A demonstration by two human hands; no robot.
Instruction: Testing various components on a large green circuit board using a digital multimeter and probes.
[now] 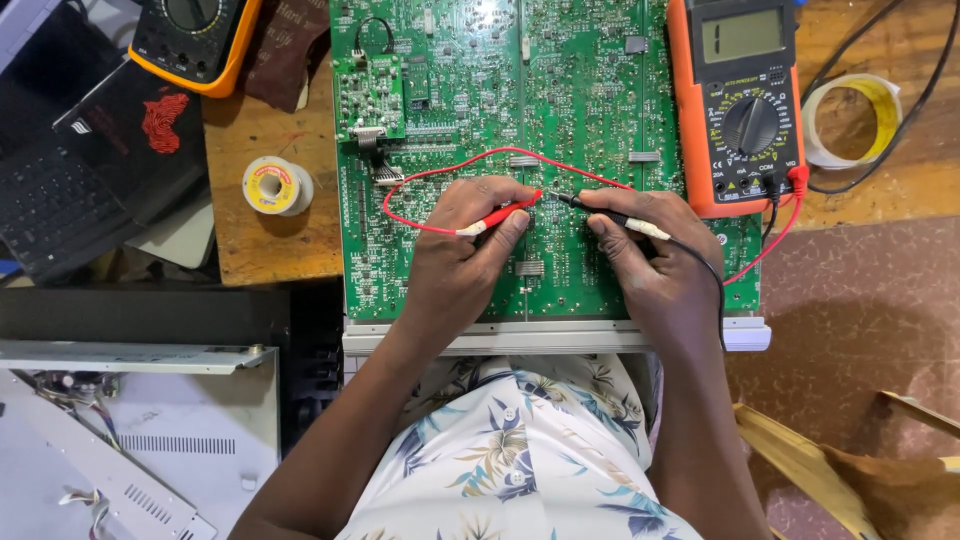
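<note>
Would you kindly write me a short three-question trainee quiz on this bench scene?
1. True or false: the left hand holds the red-handled test probe.
2. Which thing lies left of the large green circuit board? A. white spool of solder wire B. a glass jar
3. Fill in: the right hand holds the ____-handled test probe.

Key: 1 true; 2 A; 3 black. Both leads run to the orange digital multimeter.
</note>
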